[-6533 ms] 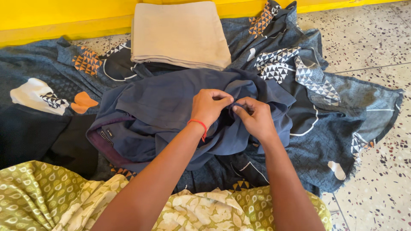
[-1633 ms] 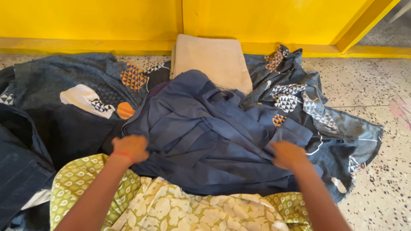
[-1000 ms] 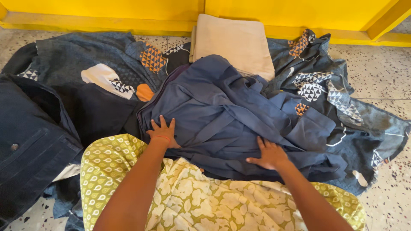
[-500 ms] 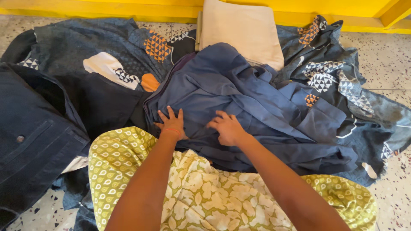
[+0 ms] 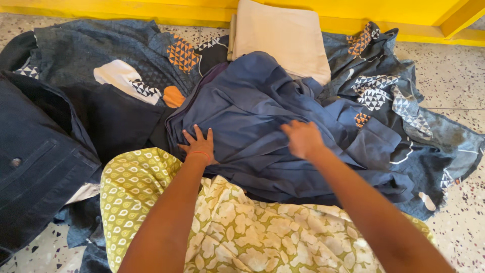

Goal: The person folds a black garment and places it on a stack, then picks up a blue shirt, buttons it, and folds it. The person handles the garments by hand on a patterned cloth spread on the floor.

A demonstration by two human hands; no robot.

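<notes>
Navy-blue cloth (image 5: pixel 262 126), rumpled into loose folds, lies heaped on the floor directly in front of the person, on top of a wider spread of dark patterned fabric (image 5: pixel 116 65) with orange, white and black triangle patches. The left hand (image 5: pixel 198 144) rests flat on the near left edge of the blue cloth, fingers spread and palm down, a thin red band at the wrist. The right hand (image 5: pixel 302 138) sits on the middle of the same cloth, blurred; whether its fingers pinch a fold or only press on it cannot be told. A folded beige cloth (image 5: pixel 283 35) lies just beyond the blue heap, against the yellow wall base (image 5: pixel 126 10). Green-and-cream printed fabric (image 5: pixel 237 232) covers the person's lap beneath both forearms. A dark denim garment (image 5: pixel 35 162) lies at the far left on the speckled floor (image 5: pixel 449 76).
</notes>
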